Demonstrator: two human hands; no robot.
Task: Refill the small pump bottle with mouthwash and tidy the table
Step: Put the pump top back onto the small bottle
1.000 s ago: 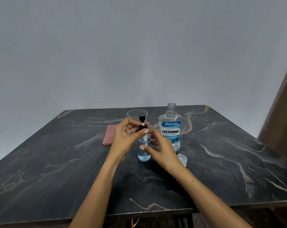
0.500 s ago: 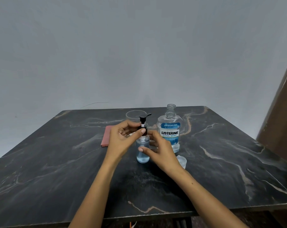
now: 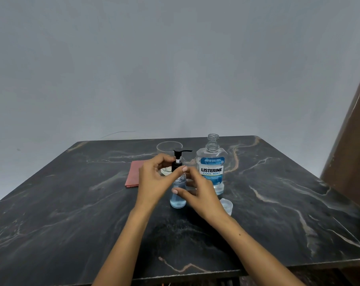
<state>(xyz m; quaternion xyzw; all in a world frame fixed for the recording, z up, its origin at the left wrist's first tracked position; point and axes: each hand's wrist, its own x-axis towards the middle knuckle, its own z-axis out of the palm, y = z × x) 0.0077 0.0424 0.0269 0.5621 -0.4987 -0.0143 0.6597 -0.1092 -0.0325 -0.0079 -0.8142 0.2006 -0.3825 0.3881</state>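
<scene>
A small clear pump bottle (image 3: 178, 200) with blue liquid stands upright on the dark marble table (image 3: 71, 213). Its black pump head (image 3: 178, 154) sits on top, nozzle pointing right. My left hand (image 3: 154, 180) pinches the black collar of the pump. My right hand (image 3: 197, 193) wraps around the bottle's body from the right. Just behind and to the right stands the uncapped Listerine mouthwash bottle (image 3: 212, 168). Its clear cap (image 3: 226, 205) lies on the table beside my right wrist.
A clear plastic cup (image 3: 168, 148) stands behind the pump bottle, partly hidden by my left hand. A folded pink cloth (image 3: 133, 174) lies to the left of it. A brown wooden panel (image 3: 352, 151) rises at the right edge.
The pump nozzle has turned from facing forward to pointing right as my left hand twists the collar. My right hand stays on the bottle.
</scene>
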